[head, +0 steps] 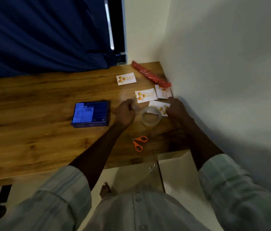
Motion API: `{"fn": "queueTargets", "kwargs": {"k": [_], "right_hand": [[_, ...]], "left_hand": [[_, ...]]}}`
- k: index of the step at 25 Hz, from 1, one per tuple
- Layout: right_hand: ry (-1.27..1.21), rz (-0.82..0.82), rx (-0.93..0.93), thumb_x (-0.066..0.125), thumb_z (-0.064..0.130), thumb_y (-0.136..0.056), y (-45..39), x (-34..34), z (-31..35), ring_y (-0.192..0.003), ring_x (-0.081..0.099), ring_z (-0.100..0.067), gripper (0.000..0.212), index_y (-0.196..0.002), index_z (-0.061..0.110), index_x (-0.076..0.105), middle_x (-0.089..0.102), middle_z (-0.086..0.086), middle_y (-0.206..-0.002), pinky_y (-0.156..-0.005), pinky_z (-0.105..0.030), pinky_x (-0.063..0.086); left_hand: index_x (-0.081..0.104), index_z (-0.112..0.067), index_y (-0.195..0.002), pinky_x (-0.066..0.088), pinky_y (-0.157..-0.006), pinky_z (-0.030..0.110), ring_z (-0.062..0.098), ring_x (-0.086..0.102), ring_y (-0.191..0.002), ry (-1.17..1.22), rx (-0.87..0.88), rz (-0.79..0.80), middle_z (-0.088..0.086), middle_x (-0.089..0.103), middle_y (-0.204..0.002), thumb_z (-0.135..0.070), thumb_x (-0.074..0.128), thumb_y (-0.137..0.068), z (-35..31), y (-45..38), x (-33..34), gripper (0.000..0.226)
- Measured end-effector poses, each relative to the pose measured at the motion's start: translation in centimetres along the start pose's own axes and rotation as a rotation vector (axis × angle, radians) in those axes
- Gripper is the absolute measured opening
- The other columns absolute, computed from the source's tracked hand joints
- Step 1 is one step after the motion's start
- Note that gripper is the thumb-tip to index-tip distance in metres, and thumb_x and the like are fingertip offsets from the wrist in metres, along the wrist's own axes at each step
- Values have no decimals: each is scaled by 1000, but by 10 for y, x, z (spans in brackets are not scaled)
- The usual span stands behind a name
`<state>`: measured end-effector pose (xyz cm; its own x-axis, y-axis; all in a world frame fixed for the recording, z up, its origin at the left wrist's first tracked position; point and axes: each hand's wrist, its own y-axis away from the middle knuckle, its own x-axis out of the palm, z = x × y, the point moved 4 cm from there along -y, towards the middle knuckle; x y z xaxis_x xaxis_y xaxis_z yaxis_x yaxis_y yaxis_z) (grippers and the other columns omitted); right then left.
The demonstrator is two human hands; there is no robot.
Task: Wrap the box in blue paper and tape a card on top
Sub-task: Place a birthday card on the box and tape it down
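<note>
Box point(90, 114) is lying flat on the wooden table point(31, 130), left of both hands, and it's blue all over with a lighter panel on top. Can't honestly tell whether that's wrapping or just the box's own print.

Left hand point(125, 112) is curled into a loose fist between the box and the tape roll point(151, 116). Whether it's pinching something small, like a tape end, I can't tell.

Right hand point(175, 108) is down on the nearest card point(159, 108), fingers on its right end, looks like it's holding it. That card slightly overlaps the far edge of the clear tape roll.

Counting cards: four white ones with orange blobs printed on them. One is under the right hand, two point(146, 95) point(163, 91) sit just beyond it side by side, and one point(126, 78) lies further back on its own.

One red roll of paper point(150, 75) lies diagonally by the wall in the far corner, its end touching a card. One pair of orange-handled scissors point(139, 143) sits near the table's front edge, between the forearms. Dark blue curtain point(45, 34) hangs behind the table.
</note>
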<state>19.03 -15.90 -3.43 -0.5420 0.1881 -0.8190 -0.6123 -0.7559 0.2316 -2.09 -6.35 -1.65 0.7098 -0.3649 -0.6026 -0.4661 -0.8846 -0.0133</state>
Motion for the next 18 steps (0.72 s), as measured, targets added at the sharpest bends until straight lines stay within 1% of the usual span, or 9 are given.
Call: {"fn": "queueTargets", "kwargs": {"k": [2, 3, 5, 7, 9, 11, 12, 15, 18], "right_hand": [[33, 46, 9, 68, 35, -77, -10, 15, -18, -116, 58, -30, 56, -126, 14, 54, 59, -12, -127, -97, -41, 49], [64, 46, 5, 69, 40, -76, -10, 17, -20, -118, 56, -31, 59, -127, 15, 52, 57, -11, -129, -98, -42, 48], [145, 41, -24, 71, 39, -77, -1, 10, -11, -123, 48, -34, 68, -134, 12, 46, 48, -15, -137, -103, -42, 43], [170, 41, -34, 74, 35, -78, 0, 7, -8, -129, 40, -35, 77, -140, 8, 37, 39, -17, -144, -107, -42, 36], [194, 59, -17, 73, 31, -79, -2, 5, -6, -133, 33, -35, 80, -142, 6, 30, 30, -19, -146, -110, -42, 30], [204, 47, 9, 70, 29, -82, -1, 5, -3, -131, 32, -34, 73, -139, 5, 32, 27, -19, -143, -109, -40, 32], [208, 0, 15, 69, 28, -83, 1, 4, 0, -128, 36, -34, 67, -136, 4, 35, 29, -20, -140, -106, -39, 35], [248, -181, 18, 66, 27, -85, 11, -6, 9, -118, 48, -33, 54, -127, 3, 44, 40, -19, -131, -95, -37, 45], [219, -190, 63, 65, 24, -87, 19, -22, 19, -114, 57, -31, 43, -122, 4, 50, 54, -17, -125, -88, -37, 50]], "left_hand": [[58, -14, -116, 51, -92, 44, 25, 59, -105, 24, -153, 74, 8, 61, -114, -6, 49, -93, 6, -11, 22, 26], [58, -10, -120, 52, -91, 43, 26, 59, -105, 46, -207, 87, 7, 60, -113, -7, 50, -93, 12, -14, 28, 28], [58, -9, -121, 53, -88, 43, 26, 60, -103, 106, -271, 85, 8, 60, -113, -7, 51, -91, 27, -21, 32, 31], [59, -10, -116, 55, -84, 42, 26, 61, -98, 140, -295, 93, 9, 61, -110, -5, 51, -91, 33, -26, 34, 27], [59, -10, -110, 55, -81, 42, 27, 62, -95, 174, -303, 107, 12, 62, -108, -3, 49, -91, 32, -28, 37, 23], [59, -10, -109, 55, -78, 40, 27, 62, -94, 166, -291, 113, 12, 61, -106, 0, 51, -90, 30, -26, 37, 23], [59, -11, -108, 55, -78, 40, 27, 61, -95, 163, -286, 112, 13, 61, -106, 1, 52, -88, 30, -25, 37, 25], [61, -13, -110, 55, -86, 47, 30, 61, -100, 173, -289, 102, 14, 62, -111, 0, 54, -85, 36, -26, 35, 29], [60, -18, -107, 55, -81, 43, 30, 62, -96, 204, -297, 107, 12, 63, -107, -5, 54, -90, 34, -23, 32, 23]]}}
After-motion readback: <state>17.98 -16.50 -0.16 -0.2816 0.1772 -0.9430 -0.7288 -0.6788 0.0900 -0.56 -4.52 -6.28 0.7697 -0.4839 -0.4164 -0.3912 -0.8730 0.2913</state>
